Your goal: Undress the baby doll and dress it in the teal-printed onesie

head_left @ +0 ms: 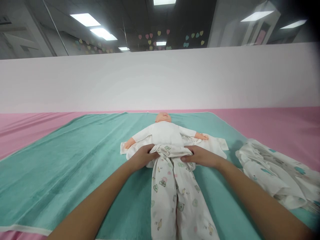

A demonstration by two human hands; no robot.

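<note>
A baby doll [165,130] in a white top lies on its back on a teal blanket [75,160], head away from me, arms spread. White trousers with small animal prints [175,190] cover its legs and reach toward me. My left hand [142,156] grips the bunched waistband at the doll's left hip side, fingers closed on the cloth. My right hand [201,156] grips the waistband on the other side, fingers curled into the fabric. A white cloth [217,145] lies spread under the doll.
A crumpled printed garment [275,173] lies on the blanket's right edge. The blanket rests on a pink sheet [275,123]. A white partition wall [160,80] runs behind, with ceiling lights and paper hearts above.
</note>
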